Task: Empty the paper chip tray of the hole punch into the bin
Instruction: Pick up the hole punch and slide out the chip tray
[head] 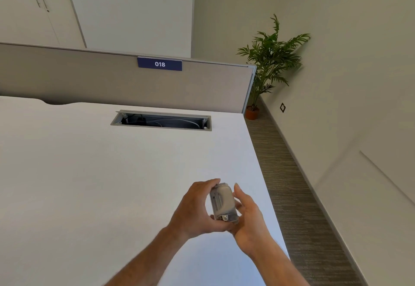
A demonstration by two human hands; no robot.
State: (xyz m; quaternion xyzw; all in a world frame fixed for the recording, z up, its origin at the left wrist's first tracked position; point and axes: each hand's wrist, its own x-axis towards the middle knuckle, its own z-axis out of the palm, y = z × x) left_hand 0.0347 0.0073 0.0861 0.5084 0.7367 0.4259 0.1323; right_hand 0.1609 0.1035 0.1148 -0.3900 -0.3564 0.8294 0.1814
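A small grey and silver hole punch [222, 202] is held between both hands above the near right part of the white desk [112, 173]. My left hand [195, 209] wraps its left side from below, fingers curled over the top end. My right hand [246, 214] presses against its right side, fingers pointing up. The punch is tilted on its side, with a ribbed face toward me. No bin is in view, and I cannot tell the chip tray apart from the body.
A cable slot [161, 120] with wires is sunk into the desk near the grey partition [112, 79], which carries a blue "018" label [160, 64]. The desk's right edge drops to a carpeted aisle [292, 184]. A potted plant [269, 61] stands in the corner.
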